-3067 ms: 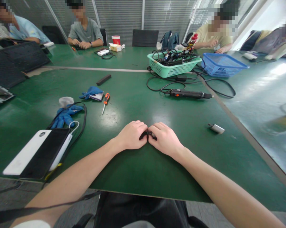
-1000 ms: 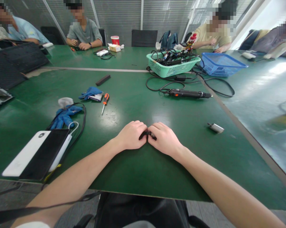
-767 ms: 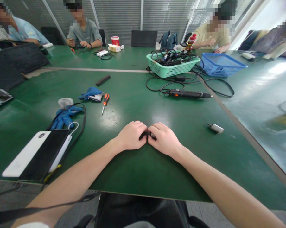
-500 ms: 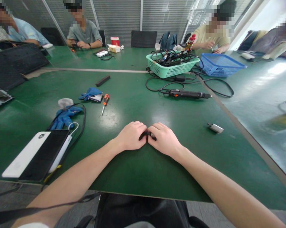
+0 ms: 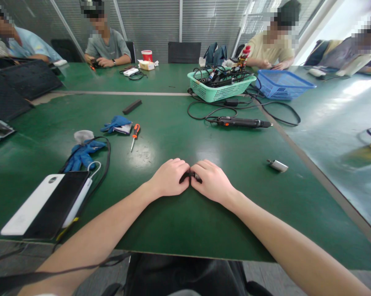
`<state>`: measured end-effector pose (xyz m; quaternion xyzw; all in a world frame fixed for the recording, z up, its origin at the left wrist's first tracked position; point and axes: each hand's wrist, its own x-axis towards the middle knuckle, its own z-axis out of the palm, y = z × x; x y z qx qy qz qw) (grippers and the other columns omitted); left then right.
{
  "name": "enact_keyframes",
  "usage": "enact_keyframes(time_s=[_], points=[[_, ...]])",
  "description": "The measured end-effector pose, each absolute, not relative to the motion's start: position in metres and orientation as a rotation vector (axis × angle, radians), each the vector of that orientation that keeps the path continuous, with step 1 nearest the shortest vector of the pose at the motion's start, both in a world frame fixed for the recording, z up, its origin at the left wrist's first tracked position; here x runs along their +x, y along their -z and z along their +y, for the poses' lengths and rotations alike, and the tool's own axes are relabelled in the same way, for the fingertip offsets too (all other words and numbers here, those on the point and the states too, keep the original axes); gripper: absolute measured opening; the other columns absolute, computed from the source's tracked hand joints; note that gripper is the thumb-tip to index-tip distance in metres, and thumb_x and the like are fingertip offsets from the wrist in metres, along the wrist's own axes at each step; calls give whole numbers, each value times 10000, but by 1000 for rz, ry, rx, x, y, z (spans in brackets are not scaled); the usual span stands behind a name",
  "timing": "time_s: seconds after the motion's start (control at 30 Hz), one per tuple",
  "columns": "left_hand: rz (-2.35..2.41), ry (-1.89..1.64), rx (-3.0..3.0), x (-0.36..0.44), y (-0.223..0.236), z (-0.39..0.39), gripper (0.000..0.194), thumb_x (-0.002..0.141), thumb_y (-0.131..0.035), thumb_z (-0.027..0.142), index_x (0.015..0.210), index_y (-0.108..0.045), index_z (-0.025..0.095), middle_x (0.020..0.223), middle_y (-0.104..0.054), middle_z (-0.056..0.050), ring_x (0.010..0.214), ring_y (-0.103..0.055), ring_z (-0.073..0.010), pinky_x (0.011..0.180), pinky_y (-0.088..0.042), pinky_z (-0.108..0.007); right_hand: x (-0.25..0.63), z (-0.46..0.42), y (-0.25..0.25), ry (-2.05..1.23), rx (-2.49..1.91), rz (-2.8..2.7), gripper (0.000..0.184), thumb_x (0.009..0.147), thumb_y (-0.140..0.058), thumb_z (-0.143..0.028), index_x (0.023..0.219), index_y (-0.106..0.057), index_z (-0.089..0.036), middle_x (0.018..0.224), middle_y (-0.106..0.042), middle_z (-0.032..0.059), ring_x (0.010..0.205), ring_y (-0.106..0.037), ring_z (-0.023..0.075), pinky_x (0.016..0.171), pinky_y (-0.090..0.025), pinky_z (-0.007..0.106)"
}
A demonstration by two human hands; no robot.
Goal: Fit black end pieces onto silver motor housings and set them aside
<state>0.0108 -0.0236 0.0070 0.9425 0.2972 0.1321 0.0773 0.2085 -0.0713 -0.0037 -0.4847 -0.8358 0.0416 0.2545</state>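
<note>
Side by side near the middle of the green table (image 5: 185,226), my left hand (image 5: 172,176) and my right hand (image 5: 210,180) are both closed around a small black object (image 5: 192,175). Only slivers of it show between the thumbs and fingers, so its kind is hidden. To the right of my right hand lies a small silver metal piece with a dark end (image 5: 277,165). An orange-handled screwdriver (image 5: 135,133) rests beyond my left hand. Farther off is a black electric screwdriver (image 5: 240,122) with its cable.
A green basket (image 5: 219,91) of tools and cables stands beside a blue basket (image 5: 284,84). On the left are blue gloves (image 5: 83,154), a white and black device (image 5: 37,205) with a cable, and a dark bar (image 5: 132,107). Several people sit around the table.
The view has shifted slightly, so most things appear a little to the left. Both hands stay closed on the small black object in the same place.
</note>
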Motion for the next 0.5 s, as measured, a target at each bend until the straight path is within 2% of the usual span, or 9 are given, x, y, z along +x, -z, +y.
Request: enact_keyframes(time_s=[0.5], points=[[885, -385, 2816, 10, -8, -24, 68, 893, -529, 258, 886, -546, 192, 887, -611, -54, 865, -562, -222, 776, -451, -366, 208, -71, 4, -107, -1296, -2278, 55, 898, -601, -159, 894, -634, -203, 886, -666, 56, 874, -577, 226, 832, -480, 353]])
